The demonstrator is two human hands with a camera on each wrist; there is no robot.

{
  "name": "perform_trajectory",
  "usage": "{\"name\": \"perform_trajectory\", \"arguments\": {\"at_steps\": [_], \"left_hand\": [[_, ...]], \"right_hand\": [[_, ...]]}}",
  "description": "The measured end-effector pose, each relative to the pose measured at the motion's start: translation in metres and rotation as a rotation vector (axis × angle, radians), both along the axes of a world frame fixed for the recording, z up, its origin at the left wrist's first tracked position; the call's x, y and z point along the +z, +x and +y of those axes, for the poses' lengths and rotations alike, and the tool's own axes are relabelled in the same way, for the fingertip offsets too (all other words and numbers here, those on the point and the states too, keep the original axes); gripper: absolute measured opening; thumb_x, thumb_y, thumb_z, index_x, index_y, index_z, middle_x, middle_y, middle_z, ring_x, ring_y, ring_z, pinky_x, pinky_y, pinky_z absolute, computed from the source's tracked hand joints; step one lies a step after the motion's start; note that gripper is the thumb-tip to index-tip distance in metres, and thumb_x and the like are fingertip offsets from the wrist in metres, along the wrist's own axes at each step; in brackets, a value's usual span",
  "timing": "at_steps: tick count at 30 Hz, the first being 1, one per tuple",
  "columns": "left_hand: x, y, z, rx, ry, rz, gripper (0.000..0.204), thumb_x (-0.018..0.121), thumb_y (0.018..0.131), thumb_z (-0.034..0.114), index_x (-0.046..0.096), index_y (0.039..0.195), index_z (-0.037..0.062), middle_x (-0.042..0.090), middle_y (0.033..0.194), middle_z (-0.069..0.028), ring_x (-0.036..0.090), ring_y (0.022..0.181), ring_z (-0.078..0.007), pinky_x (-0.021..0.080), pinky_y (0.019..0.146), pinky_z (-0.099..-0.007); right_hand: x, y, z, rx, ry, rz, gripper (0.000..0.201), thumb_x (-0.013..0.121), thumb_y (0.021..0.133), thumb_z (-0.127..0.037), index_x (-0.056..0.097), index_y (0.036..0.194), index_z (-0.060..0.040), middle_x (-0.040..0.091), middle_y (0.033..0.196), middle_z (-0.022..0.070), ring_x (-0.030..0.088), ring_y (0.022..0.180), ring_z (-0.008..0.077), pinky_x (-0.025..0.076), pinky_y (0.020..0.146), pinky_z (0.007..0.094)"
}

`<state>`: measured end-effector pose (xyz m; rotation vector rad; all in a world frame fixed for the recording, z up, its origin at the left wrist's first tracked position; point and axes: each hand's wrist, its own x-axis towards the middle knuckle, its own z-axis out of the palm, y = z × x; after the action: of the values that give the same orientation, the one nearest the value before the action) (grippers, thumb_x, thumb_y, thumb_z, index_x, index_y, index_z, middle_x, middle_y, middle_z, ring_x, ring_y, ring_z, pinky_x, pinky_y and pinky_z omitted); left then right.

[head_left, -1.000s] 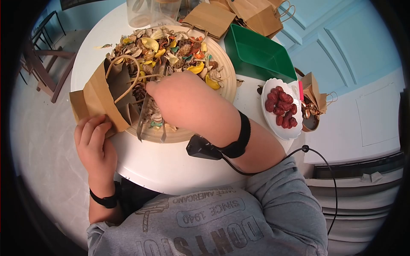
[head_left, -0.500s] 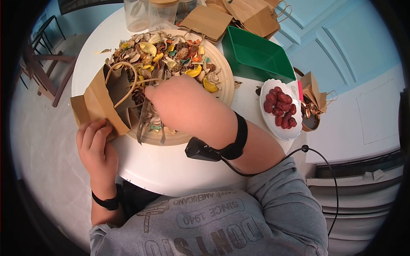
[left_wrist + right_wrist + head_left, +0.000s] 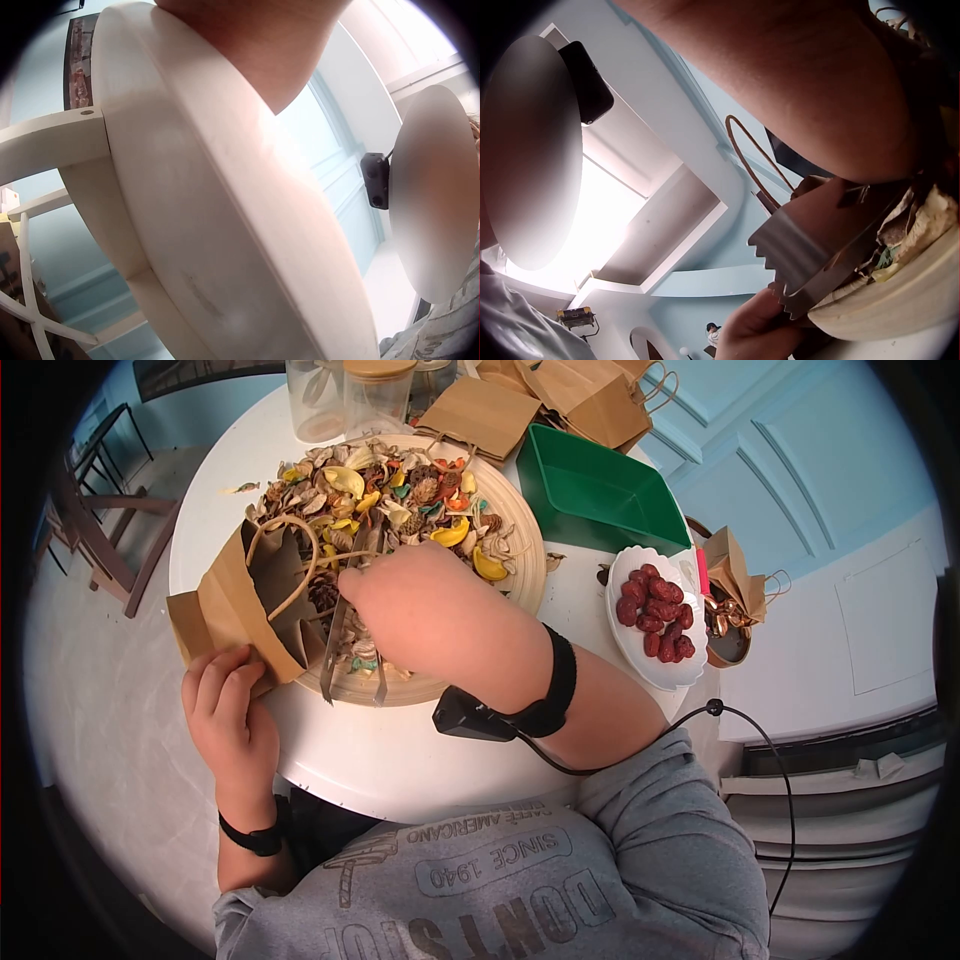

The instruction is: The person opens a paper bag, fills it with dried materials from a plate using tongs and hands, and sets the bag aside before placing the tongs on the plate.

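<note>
My left hand holds the near side of a brown paper bag, fingers bent over its edge. The bag leans on the rim of a round wooden tray, its mouth facing the dried petals. My right hand grips metal tongs over the tray, the arms spread and the ends pointing toward my body. In the right wrist view the tongs' serrated ends show close up. A dark pine cone sits by the bag's mouth, beside the tongs. The right fingertips are hidden in the head view.
Potpourri with yellow pieces and cones fills the tray. To the right are a green box and a white plate of red dates. Clear jars and folded paper bags stand at the back.
The head view has shifted slightly, so the table sits a little lower in it. Both hands, the bag and the tongs keep about the same places relative to the tray.
</note>
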<state>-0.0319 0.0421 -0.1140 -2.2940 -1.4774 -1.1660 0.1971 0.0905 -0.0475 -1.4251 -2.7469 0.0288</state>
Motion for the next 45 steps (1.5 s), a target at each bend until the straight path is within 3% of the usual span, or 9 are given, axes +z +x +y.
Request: {"name": "perform_trajectory", "arguments": {"at_steps": [18,20,27,29,45], "left_hand": [[0.001,0.0,0.0,-0.003,0.004,0.006,0.032,0.051,0.059,-0.012,0.064,0.085,0.0009,0.066,0.1,-0.0115,0.058,0.101,-0.0351,0.047,0.089,-0.0429],[0.0,0.0,0.0,-0.002,0.006,0.003,0.032,0.051,0.059,-0.012,0.064,0.085,0.001,0.066,0.1,-0.0114,0.058,0.101,-0.0351,0.047,0.089,-0.0429],[0.001,0.0,0.001,-0.01,0.015,0.001,0.031,0.051,0.059,-0.012,0.064,0.085,0.001,0.066,0.099,-0.0116,0.058,0.1,-0.0353,0.048,0.089,-0.0432],[0.002,0.0,0.0,-0.009,0.014,0.001,0.031,0.051,0.059,-0.012,0.064,0.085,0.0009,0.066,0.099,-0.0118,0.058,0.1,-0.0355,0.048,0.089,-0.0433],[0.001,0.001,0.0,-0.017,-0.001,-0.019,0.032,0.05,0.058,-0.012,0.063,0.084,0.0004,0.066,0.099,-0.0127,0.057,0.1,-0.0354,0.047,0.088,-0.0428]], "right_hand": [[-0.001,0.001,-0.001,0.0,0.016,0.015,0.019,0.063,0.079,-0.008,0.061,0.097,-0.0037,0.067,0.077,0.0127,0.068,0.075,0.0308,0.053,0.067,0.0416],[-0.007,0.002,0.0,0.012,0.065,0.056,0.011,0.061,0.079,-0.011,0.064,0.088,-0.0056,0.067,0.074,0.0098,0.068,0.071,0.0286,0.051,0.065,0.0399],[-0.003,0.002,-0.001,0.01,0.059,0.077,0.012,0.061,0.078,-0.01,0.064,0.089,-0.0053,0.067,0.075,0.0099,0.068,0.073,0.0295,0.051,0.067,0.0409],[0.002,0.001,-0.001,0.009,-0.004,0.045,0.02,0.065,0.077,-0.009,0.061,0.096,-0.003,0.067,0.077,0.0137,0.068,0.076,0.0328,0.053,0.068,0.0435],[-0.001,0.002,-0.001,0.007,0.012,0.056,0.017,0.063,0.077,-0.007,0.061,0.094,-0.0033,0.067,0.076,0.0133,0.068,0.075,0.0319,0.053,0.067,0.0427]]}}
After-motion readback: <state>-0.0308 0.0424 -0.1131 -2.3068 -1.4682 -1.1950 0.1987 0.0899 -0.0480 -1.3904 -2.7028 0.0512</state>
